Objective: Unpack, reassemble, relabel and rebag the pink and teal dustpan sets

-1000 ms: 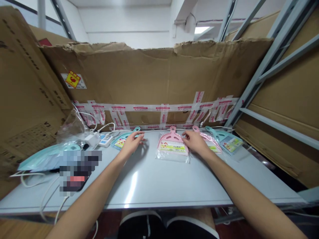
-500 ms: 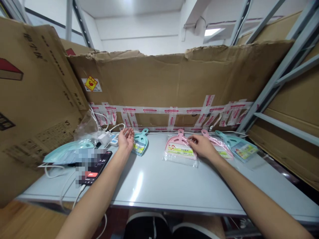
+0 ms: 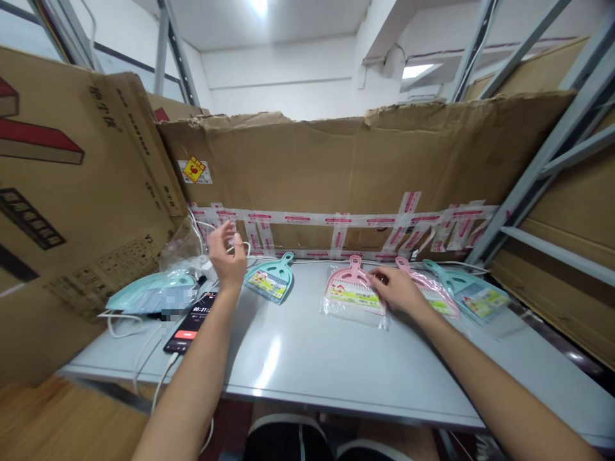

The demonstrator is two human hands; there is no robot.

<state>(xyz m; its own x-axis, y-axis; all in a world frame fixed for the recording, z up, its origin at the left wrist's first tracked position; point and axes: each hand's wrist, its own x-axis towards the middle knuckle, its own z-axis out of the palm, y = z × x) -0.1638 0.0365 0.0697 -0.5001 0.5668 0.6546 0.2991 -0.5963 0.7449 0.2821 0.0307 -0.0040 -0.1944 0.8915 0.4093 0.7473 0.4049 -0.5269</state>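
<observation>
My left hand [image 3: 227, 255] is raised at the left, near white cables, its fingers loosely curled and apart with nothing in them. To its right lies a teal dustpan set [image 3: 271, 279] on the grey table [image 3: 288, 358]. My right hand [image 3: 394, 288] rests with curled fingers on the right edge of a pink dustpan set [image 3: 354, 288] in clear wrapping. Partly behind that hand lies a second pink set [image 3: 435, 296], and a teal set [image 3: 473, 296] is at its right. Whether the right fingers pinch the wrapping is hard to see.
At the left are a teal item in plastic [image 3: 148, 293], a phone [image 3: 192, 323] with a white cable, and a clear bag [image 3: 181, 250]. A taped cardboard sheet [image 3: 307, 166] stands along the back, cardboard [image 3: 57, 192] at the left, a metal rack [image 3: 542, 153] at the right.
My left hand has risen and moved left, away from the teal set, its fingers curling more. My right hand stays at the pink set. The view has shifted slightly.
</observation>
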